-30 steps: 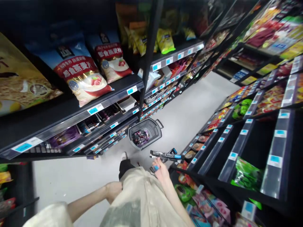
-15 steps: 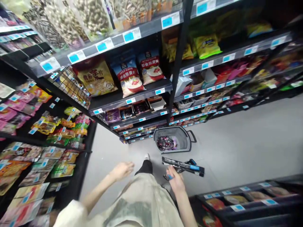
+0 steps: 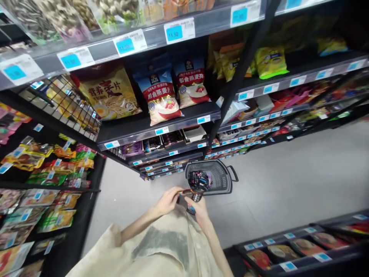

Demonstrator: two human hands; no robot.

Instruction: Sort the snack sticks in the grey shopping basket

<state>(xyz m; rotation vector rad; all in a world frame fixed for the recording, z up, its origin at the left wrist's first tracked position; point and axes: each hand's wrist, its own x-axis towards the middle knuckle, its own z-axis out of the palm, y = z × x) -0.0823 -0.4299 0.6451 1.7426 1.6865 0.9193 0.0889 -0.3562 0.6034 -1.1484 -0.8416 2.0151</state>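
Observation:
My right hand (image 3: 198, 209) is closed around a dark handheld scanner (image 3: 197, 196) with a keypad, held low before my body. My left hand (image 3: 168, 201) meets it from the other side, its fingers pinched at the scanner's far end. Part of the scanner is hidden by my fingers, and a small blue patch shows below my right thumb. Just beyond my hands, a grey shopping basket (image 3: 221, 186) stands on the floor. Dark, shiny small packs (image 3: 198, 179) lie heaped in its left part.
Ahead rises a black shelf (image 3: 121, 132) with price tags, bearing oatmeal bags (image 3: 161, 100) and a golden cereal bag (image 3: 111, 92). Hanging snack packs (image 3: 57, 215) line the left side. A low shelf (image 3: 271, 242) stands at the lower right, beside grey floor (image 3: 276, 169).
My left hand has moved right to meet my right hand at the scanner. A long black strip with a blue label, earlier at my right hand, is out of view. The shelves appear closer.

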